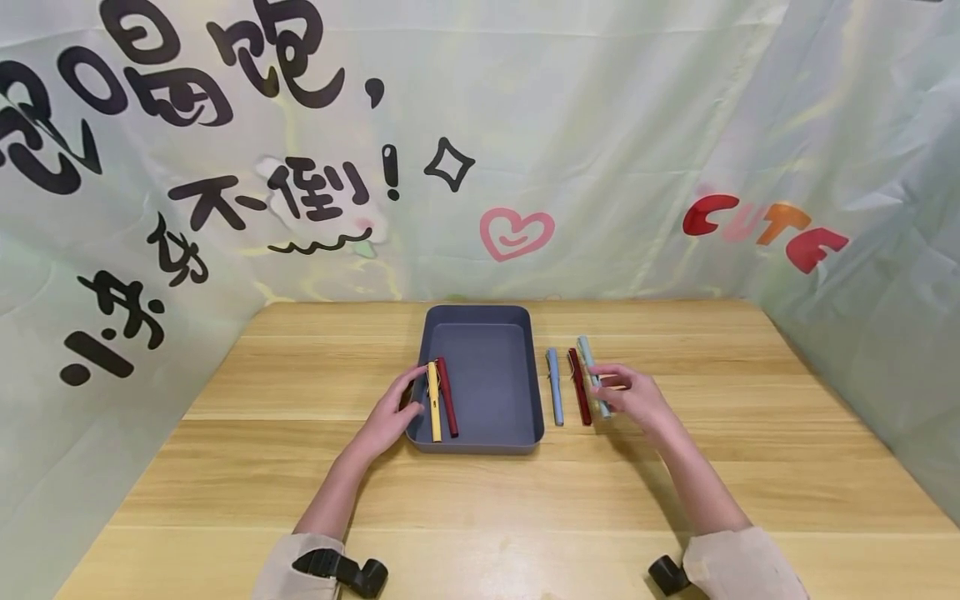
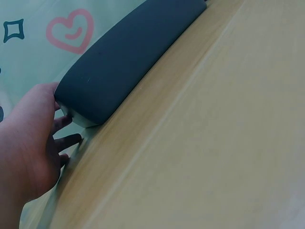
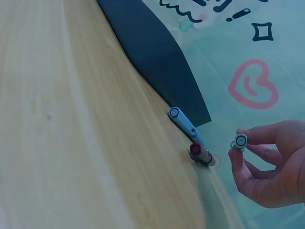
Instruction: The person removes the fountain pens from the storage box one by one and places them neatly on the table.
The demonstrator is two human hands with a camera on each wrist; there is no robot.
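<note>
The right hand [image 1: 633, 398] is pinching a pale mint pen [image 1: 587, 353] — right of the dark red pen [image 1: 580, 387] and blue pen [image 1: 555, 387]. The left hand [image 1: 392, 412], fingers loosely spread, is touching the tray [image 1: 491, 367] (yellow pen [image 1: 434, 402] and crimson pen [image 1: 447, 398] lying inside, left).

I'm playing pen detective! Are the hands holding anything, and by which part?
The right hand pinches the pale blue-green pen around its middle. The left hand just touches the left side of the tray.
</note>
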